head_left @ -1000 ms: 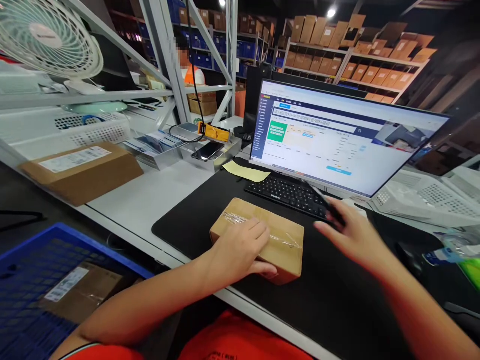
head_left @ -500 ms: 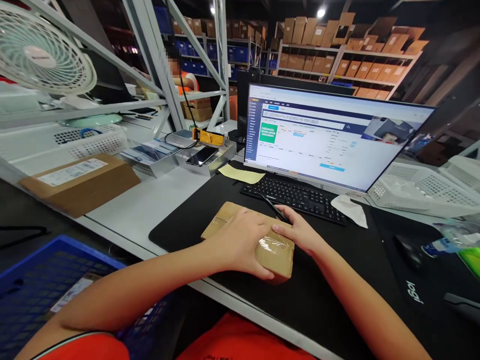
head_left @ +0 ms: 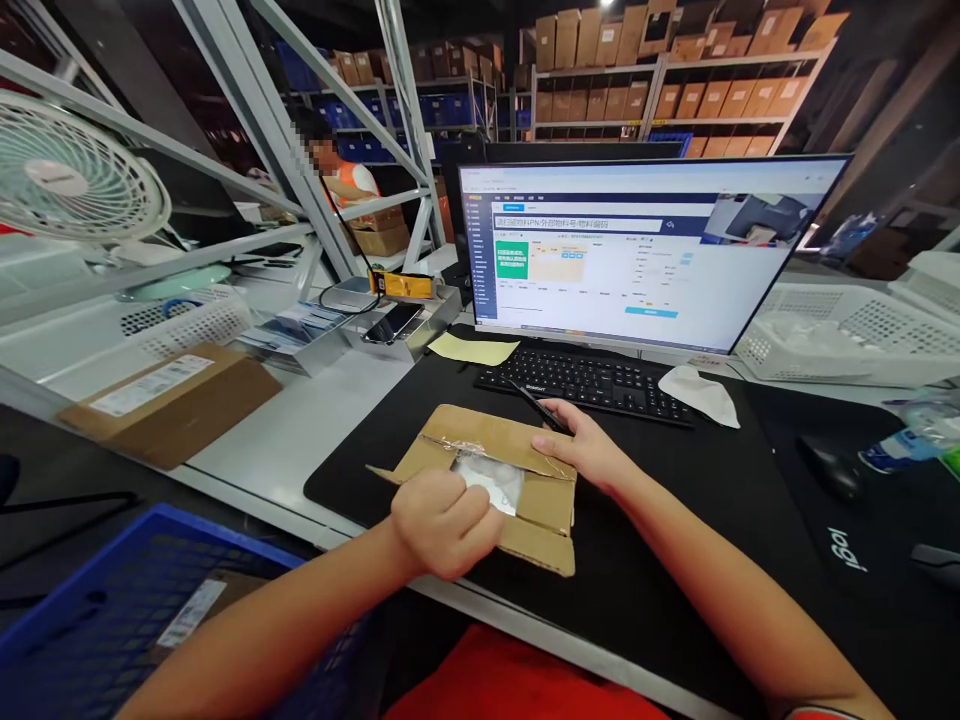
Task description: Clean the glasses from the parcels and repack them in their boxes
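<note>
A small cardboard box [head_left: 491, 428] lies on the black mat with its top flaps parted. Pale plastic wrapping [head_left: 487, 475] shows through the opening. My left hand [head_left: 448, 525] is closed in a fist at the near flap [head_left: 540, 548], which is folded outward; the fingertips are hidden. At the far right corner, my right hand [head_left: 589, 450] rests its thumb on the box top. A slim black pen-like tool [head_left: 536, 402] sticks out from its fingers. Torn clear tape glints along the box's seam.
Behind the box stand a keyboard [head_left: 585, 380] and a monitor [head_left: 585, 280]. A larger labelled carton [head_left: 225, 400] lies at left, above a blue crate [head_left: 150, 540]. A mouse [head_left: 831, 468] and a bottle [head_left: 892, 452] are at right. A person [head_left: 352, 180] is beyond the rack.
The box top has come open, and its near flap now stands outward. My left hand has gone from lying spread across the box to a fist at its near side.
</note>
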A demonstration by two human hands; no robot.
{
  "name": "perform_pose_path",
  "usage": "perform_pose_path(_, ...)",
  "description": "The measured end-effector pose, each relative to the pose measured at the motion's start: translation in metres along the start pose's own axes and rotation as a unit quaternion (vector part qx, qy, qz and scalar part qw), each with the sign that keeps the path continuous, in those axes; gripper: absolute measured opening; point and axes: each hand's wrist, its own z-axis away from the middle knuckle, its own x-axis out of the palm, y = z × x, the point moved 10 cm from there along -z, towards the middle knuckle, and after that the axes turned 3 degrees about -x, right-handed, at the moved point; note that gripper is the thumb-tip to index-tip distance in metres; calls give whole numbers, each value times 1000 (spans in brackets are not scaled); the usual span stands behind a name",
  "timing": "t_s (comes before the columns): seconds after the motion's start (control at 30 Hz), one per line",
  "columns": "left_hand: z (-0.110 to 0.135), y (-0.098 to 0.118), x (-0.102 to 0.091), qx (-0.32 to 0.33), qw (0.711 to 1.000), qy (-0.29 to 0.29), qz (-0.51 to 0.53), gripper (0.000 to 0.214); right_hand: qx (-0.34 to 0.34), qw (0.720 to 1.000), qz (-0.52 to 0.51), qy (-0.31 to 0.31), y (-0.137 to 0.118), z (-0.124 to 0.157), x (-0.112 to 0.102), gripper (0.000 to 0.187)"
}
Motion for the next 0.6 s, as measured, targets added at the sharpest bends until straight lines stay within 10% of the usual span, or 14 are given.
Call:
perform_pose_path(0.2, 43, 27, 1, -107, 993, 26, -49, 14, -7, 999, 33, 17, 2, 2, -6, 60)
perform_pose_path(0.27, 55, 29, 7, -175, 984, 2, -21, 37, -16, 998, 48, 28, 3, 3, -8, 62)
perform_pose_path(0.4, 48, 16, 13, -234, 949, -152, 149, 62, -26, 995, 80, 45, 3, 4, -10, 63)
perform_pose_path(0.53, 12, -20, 9, -259, 822, -353, 364, 21, -65, 979, 186, 58, -15, 7, -19, 52)
perform_pose_path(0.6, -11, -53, 10, -273, 819, -381, 332, 17, -81, 969, 226, 55, -31, 12, -30, 44)
